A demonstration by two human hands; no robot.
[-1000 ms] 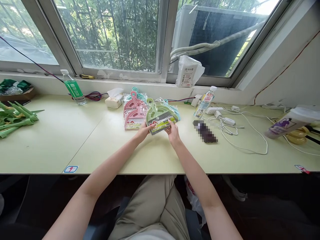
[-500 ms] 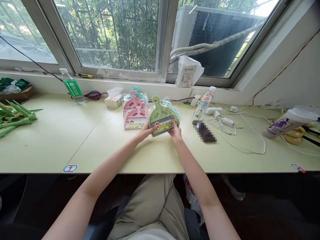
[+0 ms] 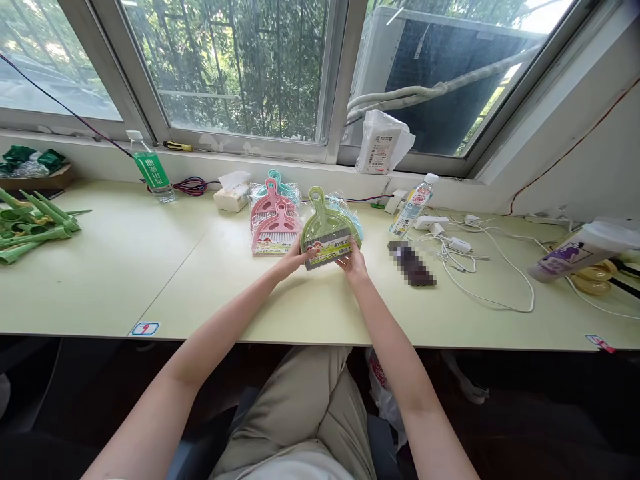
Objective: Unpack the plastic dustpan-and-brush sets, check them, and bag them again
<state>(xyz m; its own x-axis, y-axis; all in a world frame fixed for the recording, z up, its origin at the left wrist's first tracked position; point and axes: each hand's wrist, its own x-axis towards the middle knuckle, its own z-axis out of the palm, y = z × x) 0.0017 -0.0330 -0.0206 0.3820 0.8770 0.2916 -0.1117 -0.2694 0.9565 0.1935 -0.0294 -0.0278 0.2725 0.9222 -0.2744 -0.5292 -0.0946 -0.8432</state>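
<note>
Between my two hands is a green dustpan and brush set [image 3: 323, 223] with a printed label, tilted, its handle pointing away from me. My left hand [image 3: 295, 259] grips its lower left side, fingers closed on the edge. The right side is held by my right hand [image 3: 354, 261], thumb on top and the other fingers partly hidden underneath. Right behind it shows part of a light blue set [image 3: 354, 219] in clear wrap. To the left lie a pink dustpan and brush set [image 3: 276, 233] and, further back, another pink one and a teal one [image 3: 274, 180], all wrapped in clear plastic.
A tissue pack [image 3: 232, 193] and a green-labelled bottle [image 3: 153, 170] stand at the back left. On the right are another bottle [image 3: 414, 205], a blurred dark object [image 3: 413, 264], white cables [image 3: 457, 245] and a tilted cup [image 3: 575, 253]. Green leaf-like pieces [image 3: 35, 230] lie far left.
The camera view has shifted slightly, so the table scene sits a little further right. Both hands keep their hold on the green set, which has barely moved.
</note>
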